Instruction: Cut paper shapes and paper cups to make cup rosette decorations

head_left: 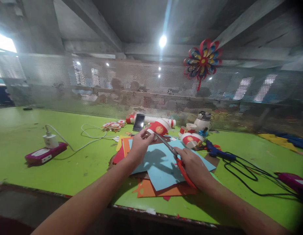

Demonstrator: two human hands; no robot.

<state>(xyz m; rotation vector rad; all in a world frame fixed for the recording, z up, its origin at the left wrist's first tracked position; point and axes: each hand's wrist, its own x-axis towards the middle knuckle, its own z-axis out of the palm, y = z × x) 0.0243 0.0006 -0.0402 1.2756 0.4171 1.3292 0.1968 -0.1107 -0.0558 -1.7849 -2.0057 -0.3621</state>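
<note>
My left hand [141, 143] is closed on a red and white paper cup [158, 128] with a gold emblem, holding it tilted above the paper stack. My right hand [192, 163] grips a pair of scissors [183, 171] by the orange handles. The grey blades point up and left to the cup's rim; whether they bite into the paper I cannot tell. Under both hands lie light blue sheets [163, 176], with orange sheets [151, 189] beneath them. Other red and white cups [190, 140] lie just beyond my right hand.
A blue glue gun [218, 151] with a black cord lies at right, near a purple power strip [295, 181]. Another purple strip [47, 153] with a white charger is at left. A phone [138, 123], cut cup flowers [114, 125] and a kettle [202, 121] stand behind.
</note>
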